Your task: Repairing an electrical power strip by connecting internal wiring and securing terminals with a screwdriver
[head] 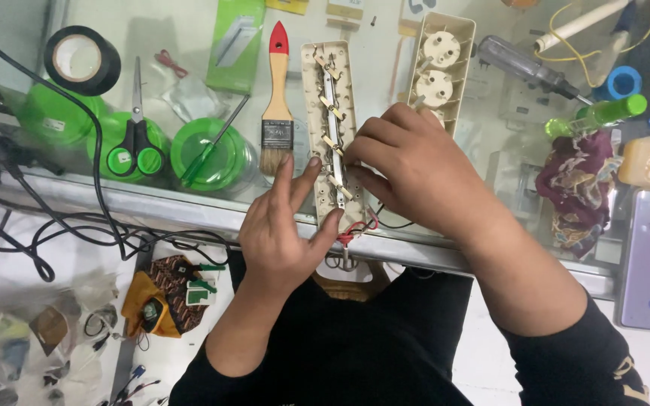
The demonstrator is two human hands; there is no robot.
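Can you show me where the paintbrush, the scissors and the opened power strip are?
paintbrush (277, 83), head view, on its wooden handle.
scissors (137, 143), head view, at the pivot above the green handles.
opened power strip (329, 90), head view, on its upper inner part with metal strips.

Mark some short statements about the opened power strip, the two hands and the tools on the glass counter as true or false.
1. Both hands, left hand and right hand, touch the opened cream plastic power strip base. True.
2. The wooden paintbrush with red handle tip lies right of the strip. False: it lies left.
3. The green-handled scissors rest on a green round lid. True.
4. The roll of black tape is in the right hand. False: it lies far left, untouched.
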